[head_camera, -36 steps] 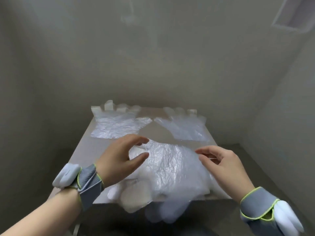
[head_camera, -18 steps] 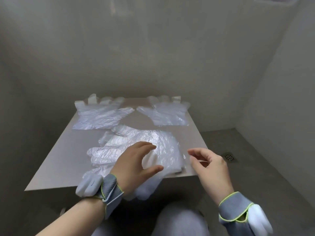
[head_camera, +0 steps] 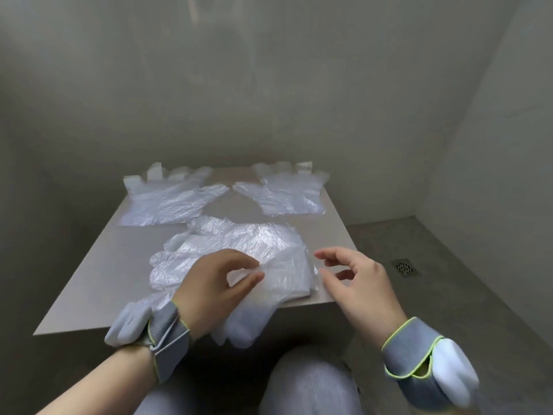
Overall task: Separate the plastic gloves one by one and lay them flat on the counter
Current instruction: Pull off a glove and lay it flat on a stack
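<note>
1. The thumb and forefinger of the left hand (head_camera: 215, 283) are curled with their tips almost together, pinching a raised fold of film on top of the pile of plastic gloves (head_camera: 263, 247).
2. The right hand (head_camera: 359, 283) hovers just beside the pile's right side, over the counter's front right corner. Its fingers are loosely bent and apart, holding nothing.
3. The pile lies crumpled at the front middle of the counter (head_camera: 89, 283). Some of its glove fingers hang over the front edge, and the left hand covers part of its near side.
4. Along the back edge lie two gloves spread flat: the back left glove (head_camera: 170, 202) and the back right glove (head_camera: 287, 196), their thumbs pointing toward each other, not quite touching.
5. Each wrist wears a grey wristband (head_camera: 167, 336) edged in lime.
6. A floor drain (head_camera: 404, 267) sits in the floor to the right of the counter, and the person's knees (head_camera: 311, 381) show below the front edge.
</note>
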A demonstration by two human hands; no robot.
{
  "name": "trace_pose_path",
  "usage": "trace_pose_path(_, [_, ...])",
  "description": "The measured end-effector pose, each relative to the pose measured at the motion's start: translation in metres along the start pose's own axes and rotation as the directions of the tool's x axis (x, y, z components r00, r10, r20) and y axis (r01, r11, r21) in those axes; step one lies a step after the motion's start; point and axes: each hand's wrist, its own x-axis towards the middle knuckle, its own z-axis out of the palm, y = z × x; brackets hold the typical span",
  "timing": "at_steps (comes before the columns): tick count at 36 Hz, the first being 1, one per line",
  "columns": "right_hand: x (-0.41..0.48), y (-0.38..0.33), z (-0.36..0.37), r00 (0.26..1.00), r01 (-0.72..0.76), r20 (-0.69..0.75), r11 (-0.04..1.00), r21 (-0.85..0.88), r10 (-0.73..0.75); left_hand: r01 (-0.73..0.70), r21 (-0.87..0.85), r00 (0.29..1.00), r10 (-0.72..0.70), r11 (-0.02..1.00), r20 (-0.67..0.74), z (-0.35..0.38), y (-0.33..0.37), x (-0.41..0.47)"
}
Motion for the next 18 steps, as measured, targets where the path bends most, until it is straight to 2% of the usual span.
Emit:
trace_pose_path(3, [0.005, -0.01, 0.0, 0.989, 0.143, 0.055, 0.988, -0.054, -0.14, 0.017, -0.031, 1.0, -0.017, 0.999, 0.006, -0.009, 0.003, 0.0])
trace_pose_path(8, [0.014, -0.023, 0.005, 0.931, 0.344, 0.145, 0.938, -0.045, -0.334, 0.018, -0.048, 0.999, -0.016, 0.999, 0.039, -0.022, 0.01, 0.0])
trace_pose_path(13, [0.02, -0.032, 0.011, 0.907, 0.381, 0.187, 0.924, 0.021, -0.378, 0.0, -0.067, 0.995, 0.006, 0.998, 0.096, -0.032, 0.014, 0.0])
trace_pose_path(18, [0.023, -0.049, 0.014, 0.913, 0.331, 0.179, 0.921, 0.205, -0.367, 0.023, -0.201, 0.986, 0.011, 0.979, 0.168, -0.043, 0.022, 0.003])
